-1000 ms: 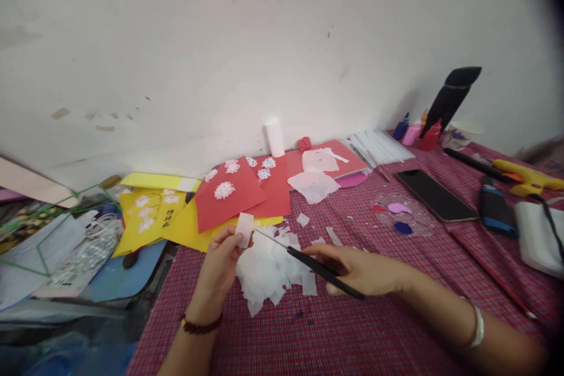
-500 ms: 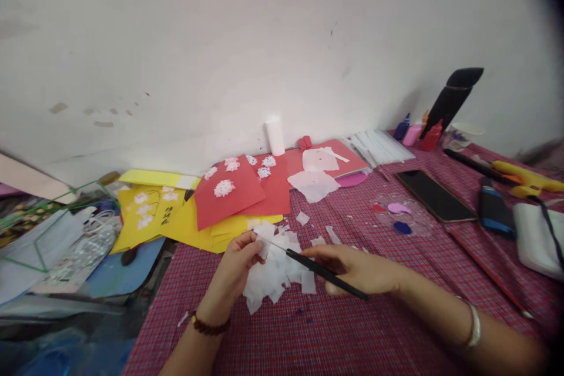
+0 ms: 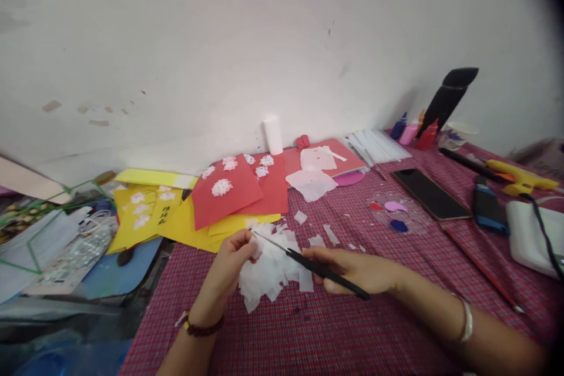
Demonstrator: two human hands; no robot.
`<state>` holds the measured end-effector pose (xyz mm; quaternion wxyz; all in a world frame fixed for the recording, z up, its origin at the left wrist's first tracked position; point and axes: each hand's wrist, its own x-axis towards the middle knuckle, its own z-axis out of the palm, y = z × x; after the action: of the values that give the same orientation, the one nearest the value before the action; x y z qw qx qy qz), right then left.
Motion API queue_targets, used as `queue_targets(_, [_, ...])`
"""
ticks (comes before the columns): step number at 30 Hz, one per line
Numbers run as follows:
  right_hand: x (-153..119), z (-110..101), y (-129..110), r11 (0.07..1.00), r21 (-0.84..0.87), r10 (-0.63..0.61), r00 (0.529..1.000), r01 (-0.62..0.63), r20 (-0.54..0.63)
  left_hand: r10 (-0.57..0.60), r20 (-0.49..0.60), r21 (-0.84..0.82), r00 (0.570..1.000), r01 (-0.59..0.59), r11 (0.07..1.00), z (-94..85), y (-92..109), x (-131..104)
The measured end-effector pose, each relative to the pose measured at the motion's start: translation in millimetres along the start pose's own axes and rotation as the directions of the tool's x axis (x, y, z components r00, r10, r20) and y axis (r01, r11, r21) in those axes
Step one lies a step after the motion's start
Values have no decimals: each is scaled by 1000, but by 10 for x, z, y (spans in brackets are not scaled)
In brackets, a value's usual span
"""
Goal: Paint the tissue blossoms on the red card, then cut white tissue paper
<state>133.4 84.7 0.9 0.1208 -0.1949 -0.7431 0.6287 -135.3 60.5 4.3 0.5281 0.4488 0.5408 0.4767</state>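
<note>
My left hand (image 3: 238, 258) pinches a small piece of white tissue paper between thumb and fingers, over a loose heap of cut white tissue paper (image 3: 264, 273). My right hand (image 3: 352, 270) is closed round black-handled scissors (image 3: 326, 272), seen edge-on. Their thin metal blades point left and reach the paper at my left fingertips. Whether the blades are apart cannot be made out. A few loose paper scraps (image 3: 331, 235) lie beyond my right hand on the red checked cloth (image 3: 343, 335).
Behind the heap lie red cards (image 3: 227, 202) with paper blossoms and yellow cards (image 3: 143, 217). To the right are a paint palette (image 3: 399, 207), a phone (image 3: 429, 194), a paintbrush (image 3: 482, 267), a yellow glue gun (image 3: 520, 176) and paint bottles (image 3: 427, 135). A white wall closes the back.
The whole view has shifted slightly. My left hand has moved a little left with the paper piece; the scissors stay at it, in nearly the same pose.
</note>
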Motion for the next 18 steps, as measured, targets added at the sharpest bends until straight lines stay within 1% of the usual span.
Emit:
queue_targets(3, [-12, -46, 2, 1000, 3, -25, 999, 25, 38, 86, -69, 48, 994, -83, 995, -45, 7, 16])
queue_targets(6, [-32, -91, 23, 997, 72, -15, 998, 11, 57, 79, -90, 52, 993, -74, 996, -62, -14, 27])
queue_targets(8, [-51, -121, 28, 991, 135, -28, 998, 19, 61, 86, -80, 90, 993, -78, 993, -60, -25, 27])
queue_targets(10, [-84, -167, 19, 981, 188, -66, 995, 53, 68, 154, -55, 166, 987, -143, 976, -56, -20, 25])
queue_targets(12, [-148, -245, 1, 973, 207, -111, 993, 99, 48, 231, -1, 238, 973, -225, 945, -56, 12, 27])
queue_targets(13, [-194, -296, -8, 968, 213, -135, 991, 131, 8, 254, 32, 267, 967, -253, 930, -56, 41, 31])
queue_targets(14, [-250, -353, -16, 960, 222, -162, 985, 172, -61, 264, 59, 295, 963, -270, 917, -56, 80, 41])
queue_targets(15, [-313, -414, -22, 947, 233, -189, 970, 222, -154, 266, 73, 323, 961, -275, 906, -51, 130, 56])
queue_targets(16, [-380, -477, -27, 931, 244, -208, 944, 272, -257, 266, 76, 350, 961, -275, 895, -39, 189, 79])
queue_targets(18, [-512, -598, -31, 907, 251, -202, 871, 339, -448, 256, 83, 397, 963, -268, 878, 18, 327, 155])
